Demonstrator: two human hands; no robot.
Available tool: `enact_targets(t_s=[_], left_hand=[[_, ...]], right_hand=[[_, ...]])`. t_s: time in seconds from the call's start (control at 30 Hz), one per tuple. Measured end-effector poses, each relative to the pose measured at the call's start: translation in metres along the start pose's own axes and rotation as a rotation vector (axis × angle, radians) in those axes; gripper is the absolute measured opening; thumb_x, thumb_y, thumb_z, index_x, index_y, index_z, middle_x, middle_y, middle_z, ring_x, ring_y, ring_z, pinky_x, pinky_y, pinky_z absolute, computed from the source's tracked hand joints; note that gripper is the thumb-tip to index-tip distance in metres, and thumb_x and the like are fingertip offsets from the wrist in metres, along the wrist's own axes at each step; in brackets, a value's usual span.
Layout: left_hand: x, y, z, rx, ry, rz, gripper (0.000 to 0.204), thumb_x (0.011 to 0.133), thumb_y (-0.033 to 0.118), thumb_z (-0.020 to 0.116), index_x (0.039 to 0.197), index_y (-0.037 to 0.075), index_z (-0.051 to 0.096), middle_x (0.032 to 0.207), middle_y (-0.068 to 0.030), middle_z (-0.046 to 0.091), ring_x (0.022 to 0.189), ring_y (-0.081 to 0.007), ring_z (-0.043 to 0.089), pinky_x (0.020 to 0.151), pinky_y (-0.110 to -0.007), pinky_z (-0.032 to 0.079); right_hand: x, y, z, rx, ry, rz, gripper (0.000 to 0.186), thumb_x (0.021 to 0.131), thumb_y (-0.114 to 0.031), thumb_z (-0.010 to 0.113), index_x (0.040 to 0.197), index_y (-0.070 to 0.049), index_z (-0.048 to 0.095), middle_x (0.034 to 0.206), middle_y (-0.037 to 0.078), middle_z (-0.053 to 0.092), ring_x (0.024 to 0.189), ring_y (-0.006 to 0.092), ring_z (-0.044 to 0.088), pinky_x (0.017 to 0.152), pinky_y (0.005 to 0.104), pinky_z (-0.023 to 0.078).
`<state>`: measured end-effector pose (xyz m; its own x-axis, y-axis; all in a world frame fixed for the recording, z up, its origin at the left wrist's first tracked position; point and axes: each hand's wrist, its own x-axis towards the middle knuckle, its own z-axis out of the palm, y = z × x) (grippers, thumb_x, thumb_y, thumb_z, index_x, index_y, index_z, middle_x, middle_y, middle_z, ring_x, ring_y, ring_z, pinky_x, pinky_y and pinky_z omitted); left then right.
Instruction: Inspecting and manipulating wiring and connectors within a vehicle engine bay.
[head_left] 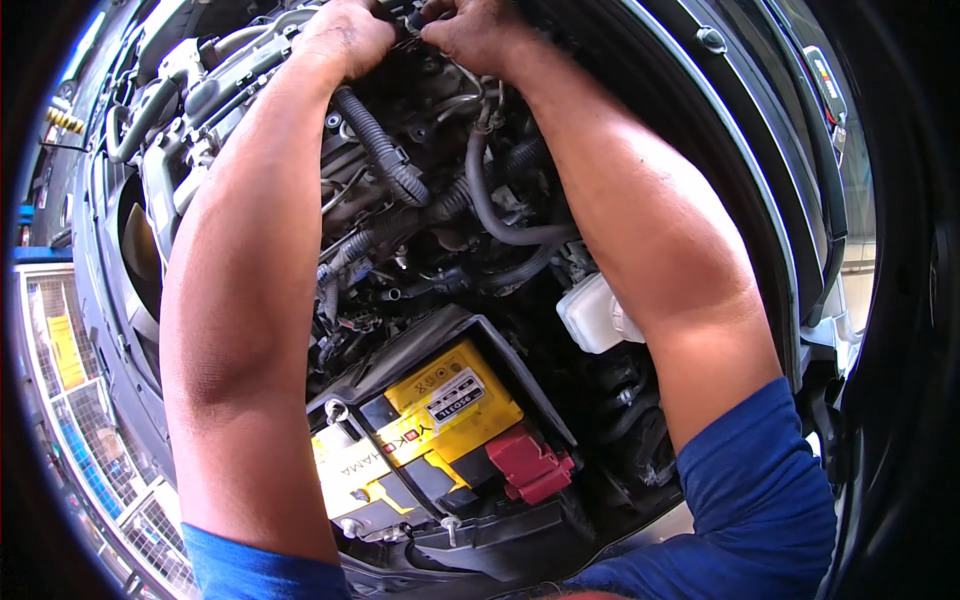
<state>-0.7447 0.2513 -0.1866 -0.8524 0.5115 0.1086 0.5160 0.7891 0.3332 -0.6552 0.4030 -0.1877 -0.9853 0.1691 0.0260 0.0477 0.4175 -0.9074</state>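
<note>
Both my arms reach over a car's engine bay to its far side. My left hand is curled low among the engine parts, its fingertips turned down and hidden. Just right of it, my right hand has its fingers closed at a small dark part, whose kind I cannot make out. Below the left hand a ribbed grey hose slants down to the right. A smooth grey hose bends below my right hand, with thin metal pipes above it.
Nearest me is a yellow-topped battery with a red terminal cover and a clamp bar. A white plastic reservoir sits beside my right forearm. The windscreen-side body edge curves along the right. A wire-mesh cabinet stands at left.
</note>
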Motion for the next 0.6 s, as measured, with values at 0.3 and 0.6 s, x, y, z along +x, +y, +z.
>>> enact_targets(t_s=[0.3, 0.6], left_hand=[[-0.019, 0.001, -0.018, -0.534, 0.104, -0.164, 0.030, 0.078, 0.014, 0.055, 0.099, 0.002, 0.074, 0.086, -0.0186, 0.072, 0.084, -0.0300, 0.070, 0.076, -0.041, 0.054], [-0.018, 0.001, -0.023, -0.178, 0.074, -0.060, 0.027, 0.078, 0.015, 0.056, 0.096, 0.009, 0.075, 0.093, -0.0181, 0.072, 0.091, -0.0324, 0.069, 0.082, -0.041, 0.053]], right_hand=[[-0.009, -0.018, -0.001, -0.343, 0.072, 0.013, 0.022, 0.078, -0.015, 0.061, 0.097, -0.007, 0.070, 0.082, 0.013, 0.072, 0.070, 0.0201, 0.069, 0.069, 0.0356, 0.054], [-0.004, -0.006, 0.003, -0.311, 0.151, -0.008, 0.025, 0.080, -0.017, 0.063, 0.100, -0.005, 0.068, 0.088, 0.016, 0.072, 0.081, 0.0261, 0.070, 0.076, 0.0381, 0.055]])
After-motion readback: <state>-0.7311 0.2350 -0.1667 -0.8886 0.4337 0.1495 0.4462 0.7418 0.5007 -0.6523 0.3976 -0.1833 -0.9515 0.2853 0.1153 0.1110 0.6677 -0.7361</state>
